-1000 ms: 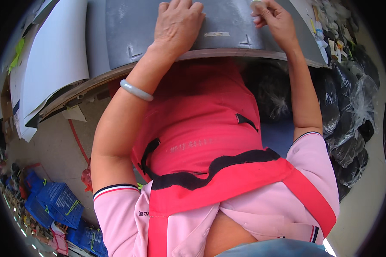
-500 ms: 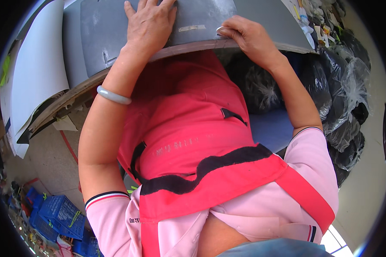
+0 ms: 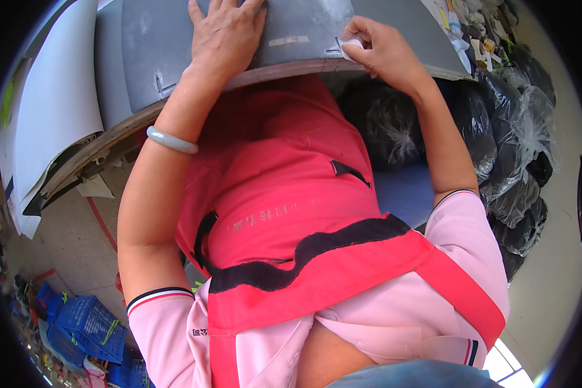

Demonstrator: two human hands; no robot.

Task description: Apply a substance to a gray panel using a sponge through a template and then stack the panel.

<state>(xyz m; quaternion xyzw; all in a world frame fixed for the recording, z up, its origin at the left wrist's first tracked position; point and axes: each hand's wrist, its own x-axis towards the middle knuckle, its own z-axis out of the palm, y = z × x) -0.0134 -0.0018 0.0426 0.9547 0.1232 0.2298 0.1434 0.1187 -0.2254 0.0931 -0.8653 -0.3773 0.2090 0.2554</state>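
Top centre, the left hand [image 3: 229,40] spreads wide, palm down on the board [image 3: 165,39]; upper right, the right hand [image 3: 387,57] curls, pinching a white piece [image 3: 351,44].

Pink short sleeves [image 3: 462,236], red black-trimmed apron [image 3: 304,187], pale bangle [image 3: 172,140]

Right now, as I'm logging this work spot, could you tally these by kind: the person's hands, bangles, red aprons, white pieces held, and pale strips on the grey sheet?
Hands: 2 (left hand, right hand)
Pale bangle: 1
Red apron: 1
White piece, in the right hand: 1
Pale strip: 1
Total: 6
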